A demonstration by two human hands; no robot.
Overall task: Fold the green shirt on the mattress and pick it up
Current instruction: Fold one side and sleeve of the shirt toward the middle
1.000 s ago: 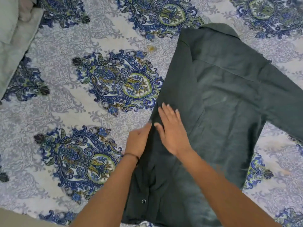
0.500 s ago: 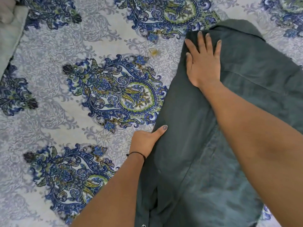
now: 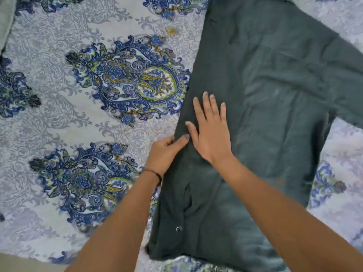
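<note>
The dark green shirt [image 3: 275, 95] lies back-up on the mattress [image 3: 59, 118], which is covered by a blue paisley sheet. Its left side is folded in to a straight edge, and one sleeve stretches off to the right. My right hand [image 3: 211, 132] lies flat on the folded left part, fingers spread, palm down. My left hand [image 3: 167, 152], with a thin black band on the wrist, pinches the shirt's left edge just beside the right hand, thumb on top of the cloth. A metal snap [image 3: 178, 229] shows near the lower hem.
A pale grey cloth [image 3: 5, 18] sits at the top left corner. The mattress's near edge [image 3: 29, 262] runs along the bottom left, with a tan floor strip below it. A small yellowish stain [image 3: 172, 30] marks the sheet beside the shirt.
My right hand has slid back down from the shirt's collar area to the middle of the left fold, next to my left hand. My left hand has stayed on the edge.
</note>
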